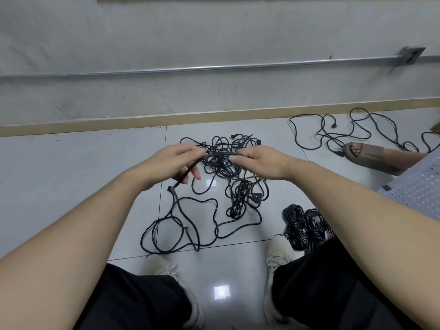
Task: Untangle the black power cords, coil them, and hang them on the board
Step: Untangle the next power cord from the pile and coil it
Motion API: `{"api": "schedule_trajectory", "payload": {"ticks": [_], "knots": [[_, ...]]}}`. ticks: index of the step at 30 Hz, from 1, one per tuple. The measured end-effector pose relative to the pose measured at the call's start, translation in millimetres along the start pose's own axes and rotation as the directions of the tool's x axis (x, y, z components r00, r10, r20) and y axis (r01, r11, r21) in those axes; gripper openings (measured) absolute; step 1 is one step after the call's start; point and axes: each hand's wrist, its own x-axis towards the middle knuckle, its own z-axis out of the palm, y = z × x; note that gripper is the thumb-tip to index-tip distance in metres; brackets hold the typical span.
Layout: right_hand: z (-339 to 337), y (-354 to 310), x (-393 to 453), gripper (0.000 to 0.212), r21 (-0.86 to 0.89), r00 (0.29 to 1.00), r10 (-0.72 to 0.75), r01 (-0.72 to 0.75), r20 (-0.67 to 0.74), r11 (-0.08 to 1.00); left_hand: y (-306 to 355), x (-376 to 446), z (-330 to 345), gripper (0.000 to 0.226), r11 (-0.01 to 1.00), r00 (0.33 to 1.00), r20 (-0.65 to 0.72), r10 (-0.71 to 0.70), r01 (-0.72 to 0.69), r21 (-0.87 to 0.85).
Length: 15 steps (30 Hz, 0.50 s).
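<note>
While hands [214, 160] pinch it, cord [220, 154] taut, seemingly doubled

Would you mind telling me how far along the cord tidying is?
Done: two coiled bundles lie by the right shoe. In hand: the left hand and right hand stretch a folded cord between them. Left: the tangled pile and loose cords near the wall. No board is visible, so nothing is hung.

Readable text: none anywhere in the view.
Power cords [223, 163]: plain black, no marking legible.
Wall junction box [410, 54]: too small and blurred to show any label.
Shoes [277, 258]: no brand mark can be made out.
Floor tiles [83, 175]: unmarked.
</note>
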Motion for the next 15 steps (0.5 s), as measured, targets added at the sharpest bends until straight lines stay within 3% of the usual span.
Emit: {"api": "schedule_trajectory", "payload": {"ticks": [4,7,12,15], "knots": [[4,-13,-1,0.042,0.049,0.998,-0.065,0.064,0.019,0.997,17,8,28,0.031,0.999,0.998,0.05,0.036,-0.036,-0.01],[3,-5,-2,0.049,0.143,0.999,-0.005,-0.001,0.045,0.99,24,11,28,0.044,0.998,0.997,-0.028,0.066,-0.065,0.023],[6,31,0,0.038,0.09,0.987,0.101,-0.112,0.123,0.99,27,6,9,0.047,0.968,0.986,-0.138,0.091,-0.12,-0.219],[5,43,-1,0.048,0.036,0.98,0.162,-0.167,0.113,0.985,18,4,0,0.05,0.975,0.971,-0.237,0.04,-0.09,-0.203]]}}
